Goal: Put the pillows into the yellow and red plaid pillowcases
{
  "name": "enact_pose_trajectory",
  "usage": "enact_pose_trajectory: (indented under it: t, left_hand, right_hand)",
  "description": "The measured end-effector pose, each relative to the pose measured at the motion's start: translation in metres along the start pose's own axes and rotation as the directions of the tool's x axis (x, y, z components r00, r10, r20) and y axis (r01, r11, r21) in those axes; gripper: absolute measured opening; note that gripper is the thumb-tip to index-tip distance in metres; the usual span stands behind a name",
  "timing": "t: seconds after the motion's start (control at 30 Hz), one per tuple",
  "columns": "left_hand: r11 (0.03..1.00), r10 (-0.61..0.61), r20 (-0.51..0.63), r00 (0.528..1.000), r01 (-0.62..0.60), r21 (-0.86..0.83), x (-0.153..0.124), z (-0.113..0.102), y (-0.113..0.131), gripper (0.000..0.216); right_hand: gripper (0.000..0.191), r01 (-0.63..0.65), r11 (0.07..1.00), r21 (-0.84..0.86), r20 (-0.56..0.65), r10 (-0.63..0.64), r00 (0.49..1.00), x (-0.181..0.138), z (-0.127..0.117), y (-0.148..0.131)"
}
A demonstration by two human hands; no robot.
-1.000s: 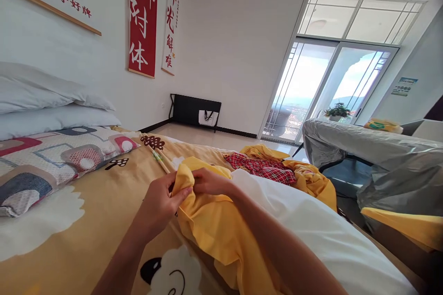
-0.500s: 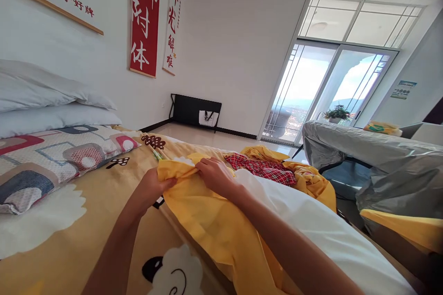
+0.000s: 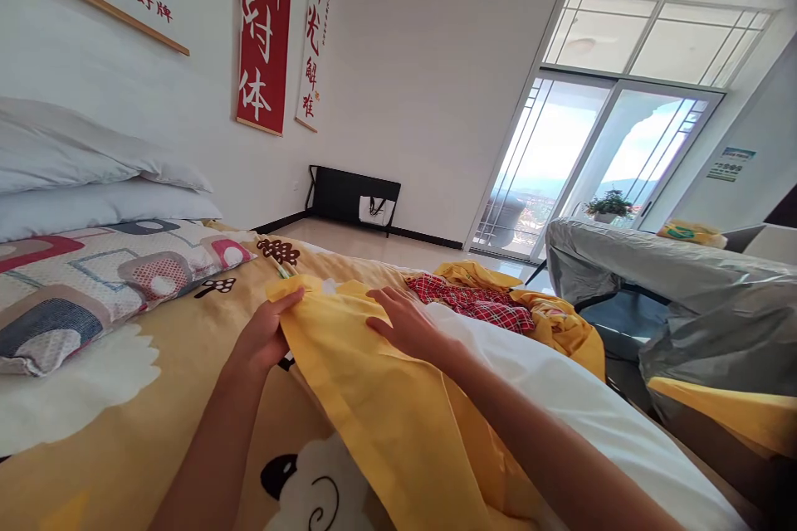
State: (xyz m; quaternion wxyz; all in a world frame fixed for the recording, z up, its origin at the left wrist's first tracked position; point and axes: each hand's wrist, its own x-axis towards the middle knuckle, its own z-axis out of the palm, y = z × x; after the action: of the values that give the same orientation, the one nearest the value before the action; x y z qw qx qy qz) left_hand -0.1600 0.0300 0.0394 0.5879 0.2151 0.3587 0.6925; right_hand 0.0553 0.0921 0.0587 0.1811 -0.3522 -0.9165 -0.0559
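Observation:
A yellow cloth (image 3: 374,373) stretches over the bed toward me, one long edge hanging down the middle. My left hand (image 3: 265,336) pinches its upper left corner between thumb and fingers. On the cloth's right side lies my right hand (image 3: 411,323), fingers and thumb apart, touching the fabric but not gripping it. Under the cloth spreads a tan bed cover (image 3: 193,398) printed with sheep and trees. White bedding (image 3: 548,373) shows beneath my right forearm. Something small and whitish peeks out at the cloth's far edge, too little to name.
A patterned pillow (image 3: 118,282) and white pillows (image 3: 93,211) lie at the left. Red plaid fabric (image 3: 473,303) and bunched yellow fabric (image 3: 566,332) rest on the far right of the bed. Beyond stand a table under a grey cover (image 3: 623,245) and a black folded frame (image 3: 339,197) against the wall.
My right hand has let go of the gathered cloth edge and its fingers have spread. My left hand has moved slightly left and up with the corner, and the cloth lies flatter.

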Motion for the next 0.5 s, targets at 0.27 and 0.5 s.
enact_pose_trajectory:
  t: [0.27,0.5]
  left_hand:
    - [0.999,0.011,-0.063,0.998,-0.008,0.044,0.012,-0.003,-0.005,0.014]
    - [0.856,0.253,-0.057,0.966,-0.196,0.479,0.015,-0.015,-0.010,0.028]
  right_hand:
    - [0.042,-0.381,0.891,0.247,0.167,0.348,0.922,-0.127,0.006,0.036]
    - [0.038,-0.558,0.697,0.451,0.162,0.551,0.818,-0.209,-0.016,0.027]
